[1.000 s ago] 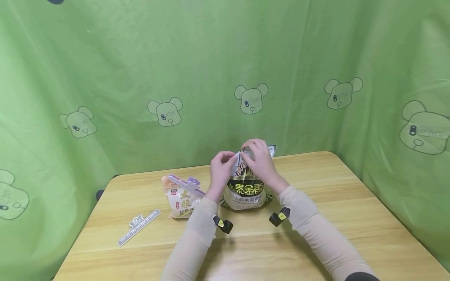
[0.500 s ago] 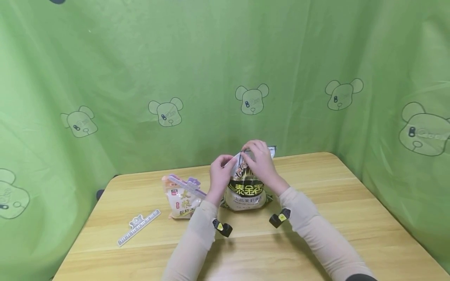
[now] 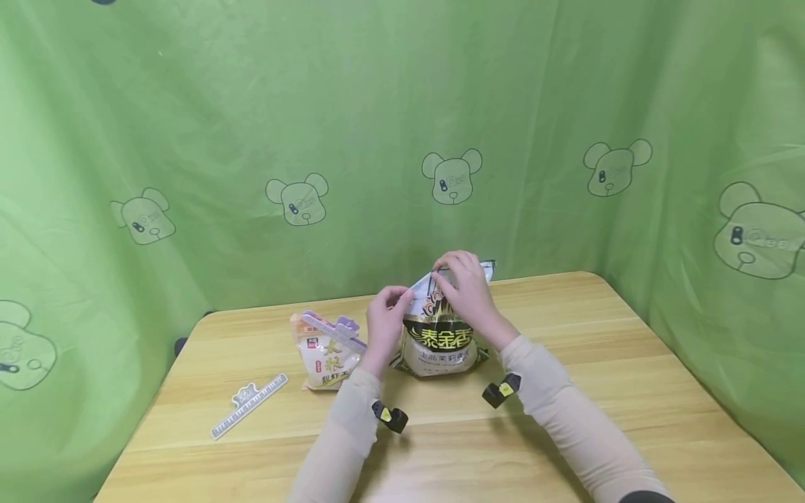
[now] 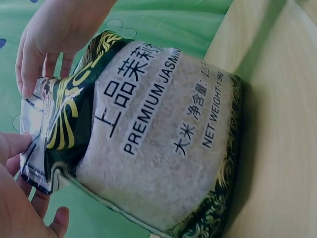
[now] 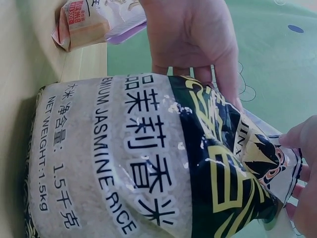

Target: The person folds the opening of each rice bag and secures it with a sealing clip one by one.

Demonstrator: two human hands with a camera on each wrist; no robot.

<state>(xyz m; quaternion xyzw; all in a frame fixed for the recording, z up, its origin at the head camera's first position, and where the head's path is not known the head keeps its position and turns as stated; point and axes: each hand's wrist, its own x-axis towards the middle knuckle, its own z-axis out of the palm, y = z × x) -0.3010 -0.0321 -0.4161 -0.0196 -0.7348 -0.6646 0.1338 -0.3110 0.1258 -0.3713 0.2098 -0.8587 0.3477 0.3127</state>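
Rice bag (image 3: 438, 342) stands upright on the wooden table (image 3: 604, 356), toward the back edge, btwn both hands. L hand (image 3: 385, 325) pinches its upper L edge, thumb in front; R hand (image 3: 467, 290) grasps the top w/ thumb in front & fingers over the back.

Head view alone gives the layout: small bag (image 3: 319, 360) L of the rice bag w/ purple clip (image 3: 333, 331) slantwise across its upper part; clear clip (image 3: 248, 406) flat on the table farther L & nearer the person; green curtain (image 3: 371, 105) w/ bear-head prints behind.

Wrist views add the close-up: grains thru the see-thru front, plus small print too tiny to read from the head cam. L wrist view has "NET WEIGHT: 1.5kg" & "PREMIUM JASMIN", rest of the word out of sight round the curve. R wrist view gets "JASMINE RICE" in full, plus a corner of the small bag & a bit of purple clip; clear clip shows only in head view.
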